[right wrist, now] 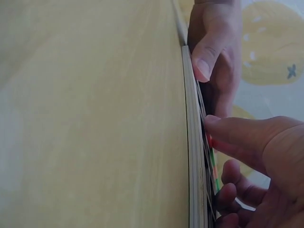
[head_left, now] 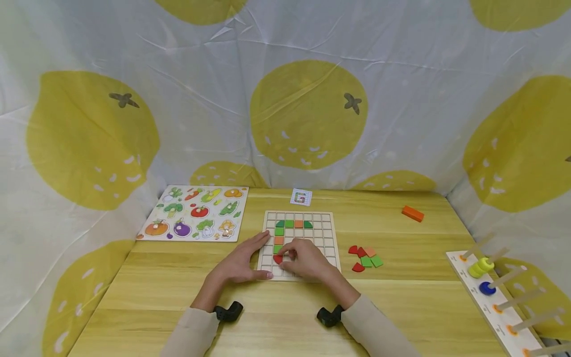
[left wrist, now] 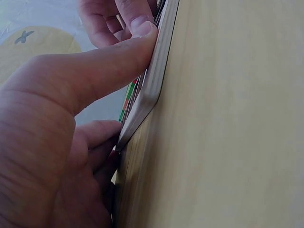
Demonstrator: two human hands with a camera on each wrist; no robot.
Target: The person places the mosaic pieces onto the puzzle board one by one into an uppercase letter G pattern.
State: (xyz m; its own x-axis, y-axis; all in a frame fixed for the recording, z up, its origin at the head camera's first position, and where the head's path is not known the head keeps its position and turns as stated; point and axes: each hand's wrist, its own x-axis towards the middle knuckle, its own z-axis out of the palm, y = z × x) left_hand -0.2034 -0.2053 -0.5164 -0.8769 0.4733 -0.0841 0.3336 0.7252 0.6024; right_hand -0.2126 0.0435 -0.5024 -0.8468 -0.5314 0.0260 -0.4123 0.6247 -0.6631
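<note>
A wooden grid board [head_left: 329, 242] lies before me. My left hand [head_left: 236, 261] rests at its left side, fingers extended along the edge and thumb on the near rim. With thumb and forefinger, my right hand [head_left: 307, 260] pinches a red quarter-circle piece [head_left: 277, 259] at a cell in the left part of the grid. Above that piece runs a column of green and orange squares [head_left: 278, 240]. A row across the top holds a green square [head_left: 289, 223], an orange square [head_left: 299, 224] and dark green quarter-circles [head_left: 308, 224] at both ends. My right hand hides some lower cells.
Right of the board lie loose red, green and orange pieces [head_left: 366, 261]. A small pattern card [head_left: 301, 197] is behind the board. A vegetable puzzle [head_left: 214, 233] lies back left, an orange block [head_left: 413, 213] back right, and a peg stand [head_left: 479, 301] with rings at the right edge.
</note>
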